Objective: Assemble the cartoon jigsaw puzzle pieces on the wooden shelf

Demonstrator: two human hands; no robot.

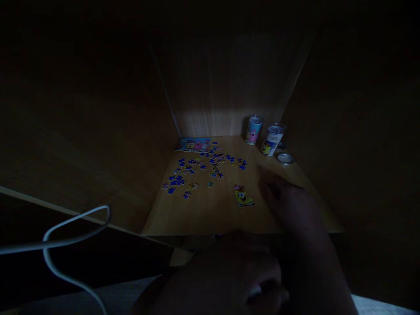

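The light is very dim. A small joined patch of jigsaw puzzle (243, 197) with a yellow cartoon face lies near the front of the wooden shelf (203, 221). Just right of that patch, my right hand (288, 201) hovers over or rests on the board; its fingertips are dark and smeared, so their grip is unclear. Low in the view, in front of the shelf's edge, my left hand (236, 275) is closed with curled fingers. What it holds, if anything, is hidden. Loose puzzle pieces (179, 179), several showing blue backs, are scattered over the left and middle.
At the back left lies a cartoon picture sheet (193, 145). Two printed canisters, one light blue (253, 130) and one white-labelled (272, 141), stand at the back right near a round metal lid (285, 159). A white cable (75, 238) loops at the lower left. Wooden panels enclose the shelf.
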